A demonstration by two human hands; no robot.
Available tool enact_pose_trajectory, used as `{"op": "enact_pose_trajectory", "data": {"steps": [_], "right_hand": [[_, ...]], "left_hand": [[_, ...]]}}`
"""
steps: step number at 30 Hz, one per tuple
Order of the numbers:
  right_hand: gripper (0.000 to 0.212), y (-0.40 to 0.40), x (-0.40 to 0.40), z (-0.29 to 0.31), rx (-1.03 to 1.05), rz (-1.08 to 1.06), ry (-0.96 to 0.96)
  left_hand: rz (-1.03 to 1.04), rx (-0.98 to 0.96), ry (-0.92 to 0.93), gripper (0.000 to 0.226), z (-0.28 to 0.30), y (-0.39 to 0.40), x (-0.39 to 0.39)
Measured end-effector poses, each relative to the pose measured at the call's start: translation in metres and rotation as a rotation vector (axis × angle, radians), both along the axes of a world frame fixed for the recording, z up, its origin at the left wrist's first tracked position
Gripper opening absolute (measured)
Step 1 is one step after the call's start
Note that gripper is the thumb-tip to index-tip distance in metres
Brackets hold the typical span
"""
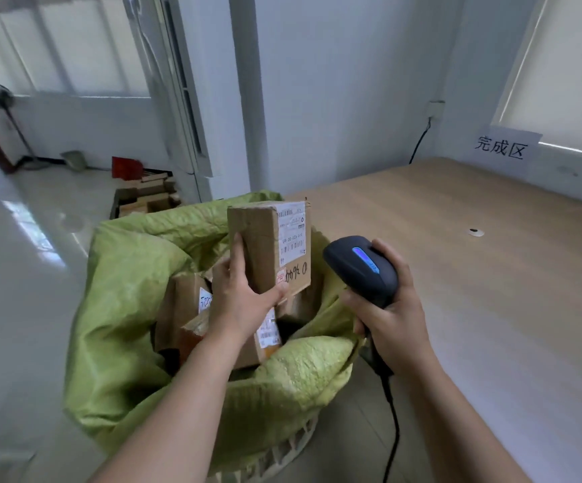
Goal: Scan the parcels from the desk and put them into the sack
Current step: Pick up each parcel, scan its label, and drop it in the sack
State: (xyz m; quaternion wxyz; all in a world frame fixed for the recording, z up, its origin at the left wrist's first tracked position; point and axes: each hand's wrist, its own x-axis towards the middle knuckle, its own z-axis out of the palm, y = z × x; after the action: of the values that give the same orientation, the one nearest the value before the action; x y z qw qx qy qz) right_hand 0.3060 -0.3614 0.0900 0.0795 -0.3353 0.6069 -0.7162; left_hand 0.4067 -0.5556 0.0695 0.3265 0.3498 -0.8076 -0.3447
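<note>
The left hand (244, 294) grasps a brown rectangular cardboard parcel (268, 249) by its lower end, fingers up the narrow side and thumb across the bottom corner of the labelled face. The parcel stands nearly upright, held in the air above the open mouth of the crumpled green woven plastic sack (136, 273), at about twelve o'clock from the hand. Its white printed shipping label (293, 231) faces toward three o'clock, where the right hand (394, 305) clenches the handle of a black corded handheld barcode scanner (362, 270). A blue strip glows on the scanner's top; its nose points toward ten o'clock, at the label, and is near it but not touching.

Inside the sack lie several other brown cardboard boxes (185, 301), packed close below the held parcel. At three o'clock from the sack is the pale wooden desk (474, 273), and on the wall at one o'clock hangs a white paper sign (502, 148) with black characters.

The step in hand looks like the scan itself. To do it well, the label should stay square to the scanner's nose, with the thumb kept off the barcodes. Whether the code has registered cannot be told. Once it has, the parcel only needs lowering straight down into a gap among the boxes, flat side first, so it does not tip over the sack's folded rim.
</note>
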Motion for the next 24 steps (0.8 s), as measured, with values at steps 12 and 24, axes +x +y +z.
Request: {"op": "enact_pose_trajectory", "data": {"steps": [12, 24], "right_hand": [[0.071, -0.096, 0.000, -0.003, 0.041, 0.181, -0.022], [0.068, -0.035, -0.016, 0.000, 0.073, -0.001, -0.044]], "left_hand": [[0.367, -0.161, -0.327, 0.109, -0.006, -0.107, 0.032], [0.009, -0.115, -0.025, 0.087, 0.007, -0.029, -0.021]]}}
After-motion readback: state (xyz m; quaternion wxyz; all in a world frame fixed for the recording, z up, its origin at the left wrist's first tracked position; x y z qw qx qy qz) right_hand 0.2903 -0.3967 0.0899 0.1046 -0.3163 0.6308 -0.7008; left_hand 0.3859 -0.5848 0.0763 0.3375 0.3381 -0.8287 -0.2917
